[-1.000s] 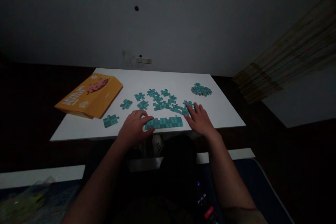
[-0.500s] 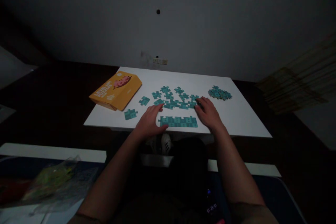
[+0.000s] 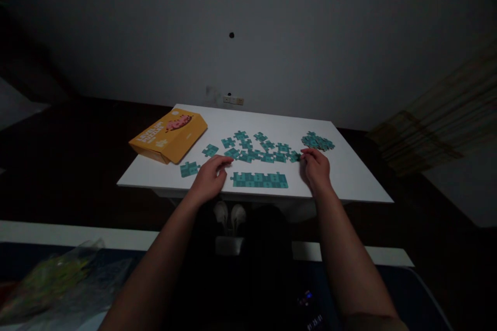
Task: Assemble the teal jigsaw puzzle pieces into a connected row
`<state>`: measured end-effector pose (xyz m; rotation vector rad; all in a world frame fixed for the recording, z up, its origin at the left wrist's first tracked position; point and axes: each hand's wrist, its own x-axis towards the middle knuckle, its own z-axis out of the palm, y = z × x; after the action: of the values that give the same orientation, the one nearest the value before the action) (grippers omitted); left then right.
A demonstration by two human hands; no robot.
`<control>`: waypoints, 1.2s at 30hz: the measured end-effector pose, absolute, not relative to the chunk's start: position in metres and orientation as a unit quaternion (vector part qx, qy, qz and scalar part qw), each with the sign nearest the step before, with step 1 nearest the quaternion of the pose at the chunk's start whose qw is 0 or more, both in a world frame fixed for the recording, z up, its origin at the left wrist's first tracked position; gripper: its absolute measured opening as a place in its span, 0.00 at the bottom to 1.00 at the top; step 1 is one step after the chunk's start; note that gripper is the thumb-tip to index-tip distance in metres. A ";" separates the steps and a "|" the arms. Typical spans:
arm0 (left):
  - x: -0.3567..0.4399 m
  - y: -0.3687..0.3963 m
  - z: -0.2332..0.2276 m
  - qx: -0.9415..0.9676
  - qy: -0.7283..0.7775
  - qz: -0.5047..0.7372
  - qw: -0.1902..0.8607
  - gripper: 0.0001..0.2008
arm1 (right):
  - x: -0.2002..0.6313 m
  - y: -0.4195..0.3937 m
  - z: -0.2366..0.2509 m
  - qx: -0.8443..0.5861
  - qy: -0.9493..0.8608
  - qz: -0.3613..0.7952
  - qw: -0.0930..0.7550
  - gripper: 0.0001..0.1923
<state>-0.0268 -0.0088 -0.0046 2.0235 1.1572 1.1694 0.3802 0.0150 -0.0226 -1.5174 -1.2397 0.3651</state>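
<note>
A joined strip of teal puzzle pieces (image 3: 260,180) lies near the front edge of the white table (image 3: 349,181). My left hand (image 3: 207,180) rests flat on the table just left of the strip, fingers reaching toward the loose teal pieces (image 3: 256,149) scattered behind it. My right hand (image 3: 316,169) sits to the right of the strip, its fingertips pinching a single teal piece (image 3: 295,156) at the right end of the scatter. Another lone piece (image 3: 189,169) lies left of my left hand.
An orange puzzle box (image 3: 170,134) lies at the table's back left. A small heap of teal pieces (image 3: 317,141) sits at the back right. White shoes (image 3: 229,213) show under the table. A clear plastic bag (image 3: 54,279) lies at the lower left.
My left hand has drawn back to the left, off the joined strip. My right hand has shifted right and closed its fingertips on a loose piece. The camera view has moved.
</note>
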 end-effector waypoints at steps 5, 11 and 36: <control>-0.027 -0.014 0.001 0.766 0.417 0.422 0.249 0.14 | 0.378 0.016 -0.024 -0.636 -0.515 0.189 0.543 0.16; -0.025 -0.014 0.006 0.776 0.419 0.401 0.250 0.13 | 0.378 0.017 -0.026 -0.634 -0.516 0.168 0.552 0.18; -0.028 -0.008 -0.006 0.801 0.380 0.419 0.196 0.27 | 0.383 0.021 -0.034 -0.638 -0.495 0.133 0.574 0.16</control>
<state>-0.0277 -0.0079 -0.0062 2.2450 1.0649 1.1725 0.3831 0.0206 -0.0337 -1.4954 -1.1605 0.3115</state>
